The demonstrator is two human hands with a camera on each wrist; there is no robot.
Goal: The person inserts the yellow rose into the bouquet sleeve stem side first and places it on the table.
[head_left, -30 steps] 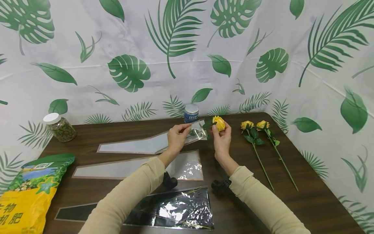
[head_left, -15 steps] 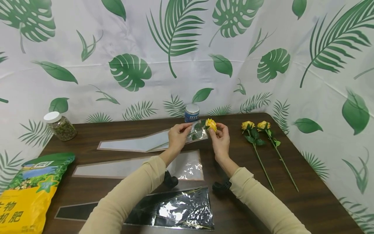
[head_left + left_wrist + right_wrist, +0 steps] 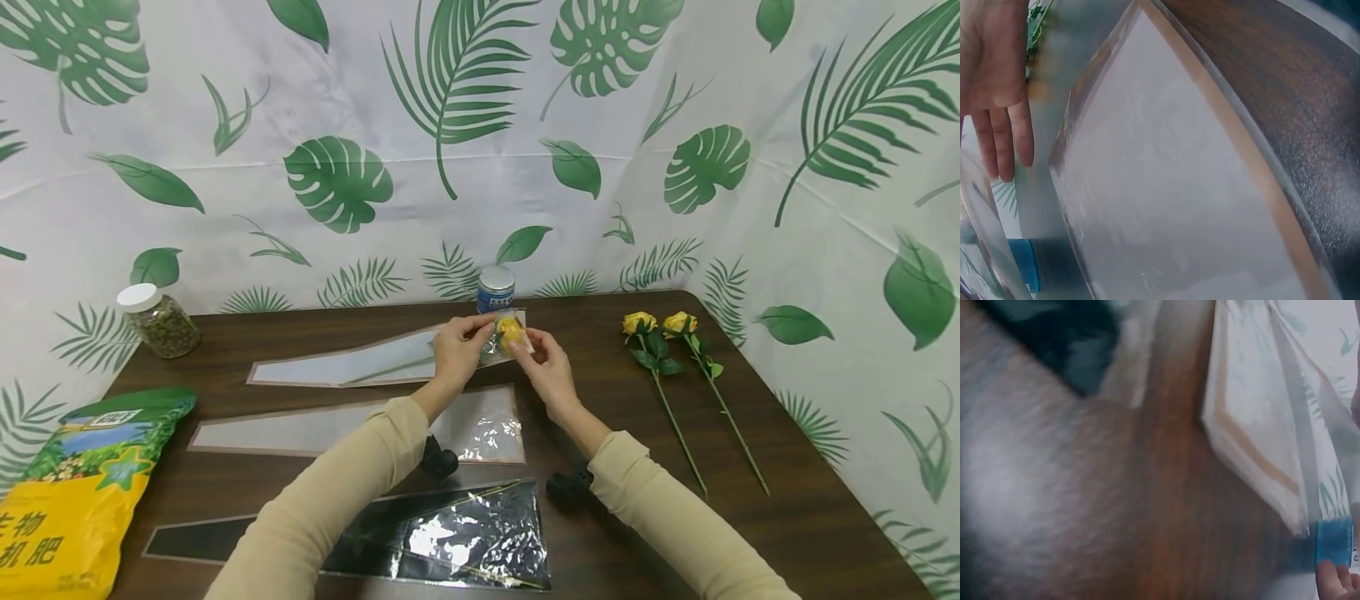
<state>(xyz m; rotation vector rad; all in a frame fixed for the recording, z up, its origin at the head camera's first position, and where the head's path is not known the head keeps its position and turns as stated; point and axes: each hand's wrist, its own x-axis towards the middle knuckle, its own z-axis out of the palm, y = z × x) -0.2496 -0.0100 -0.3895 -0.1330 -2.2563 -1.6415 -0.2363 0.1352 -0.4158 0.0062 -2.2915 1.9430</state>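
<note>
In the head view a yellow rose (image 3: 511, 332) lies at the mouth of a clear-fronted flower sleeve (image 3: 375, 360), its bloom within the film. The left hand (image 3: 459, 354) pinches the sleeve's upper edge, left of the bloom. The right hand (image 3: 549, 373) holds the rose by the bloom from the right, thumb and fingers around it. The left wrist view shows the sleeve's pale panel (image 3: 1166, 169) beside the left hand (image 3: 999, 94). Only fingertips of the right hand (image 3: 1337, 581) show in the right wrist view.
Two yellow roses (image 3: 639, 322) with long stems lie at the right. A white sleeve (image 3: 480, 429) and a black sleeve (image 3: 465, 533) lie nearer the front. A blue tin (image 3: 496, 289) stands behind the hands; a jar (image 3: 159, 322) and a yellow bag (image 3: 75, 508) are at the left.
The right hand has moved left with the rose, bringing its bloom from beyond the sleeve's mouth to within the film. The left hand has stayed nearly in place on the sleeve.
</note>
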